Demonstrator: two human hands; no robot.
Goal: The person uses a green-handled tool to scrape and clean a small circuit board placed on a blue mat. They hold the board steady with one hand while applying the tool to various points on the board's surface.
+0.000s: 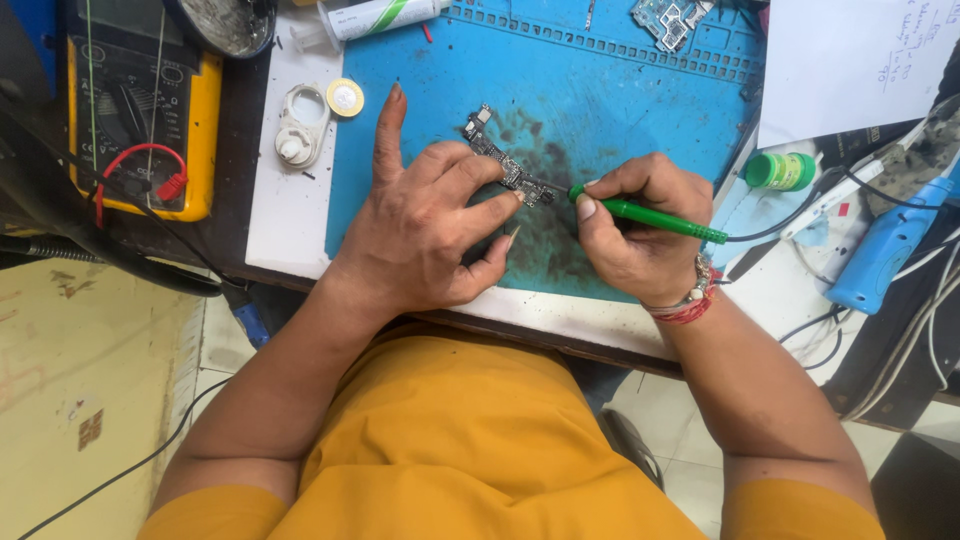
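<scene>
Circuit board lay diagonally; left hand pinned it, right hand gripped green soldering iron, tip at its lower-right end.

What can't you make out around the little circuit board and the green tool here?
Head view:
- Tip of the green tool: too small, contact with the circuit board unclear.
- Board's lower end: covered by left hand.
- Tool's middle: wrapped by right hand.
- Second board: cut by top edge.
</scene>
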